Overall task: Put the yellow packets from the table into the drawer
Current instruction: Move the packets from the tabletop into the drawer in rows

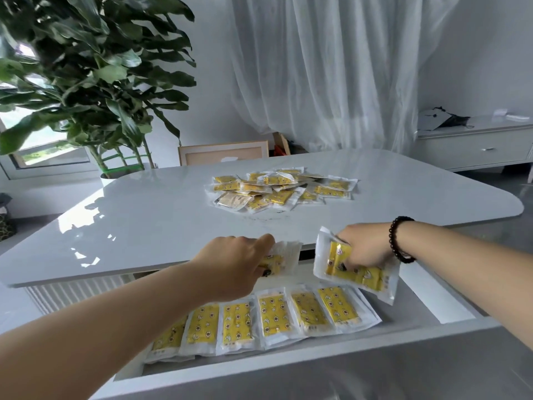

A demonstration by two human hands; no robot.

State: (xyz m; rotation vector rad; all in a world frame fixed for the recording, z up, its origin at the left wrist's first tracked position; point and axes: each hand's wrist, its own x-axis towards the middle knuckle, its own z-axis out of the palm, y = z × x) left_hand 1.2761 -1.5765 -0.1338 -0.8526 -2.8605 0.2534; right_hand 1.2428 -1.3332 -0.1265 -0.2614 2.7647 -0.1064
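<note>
A loose heap of yellow packets (pixel 281 187) in clear wrappers lies on the white table (pixel 161 215) toward its far side. Below the table's near edge the drawer (pixel 450 301) stands pulled out, with a row of several yellow packets (pixel 271 316) laid side by side on its floor. My left hand (pixel 233 267) hovers over the drawer's back part and pinches one yellow packet (pixel 284 256). To its right, my right hand (pixel 366 249) grips a larger bunch of yellow packets (pixel 354 274) above the row's right end.
A big leafy plant (pixel 95 70) stands behind the table at left. A chair back (pixel 223 153) shows at the far edge. White curtains hang behind, and a low white cabinet (pixel 473 145) sits at the right. A dark bead bracelet (pixel 399 239) circles my right wrist.
</note>
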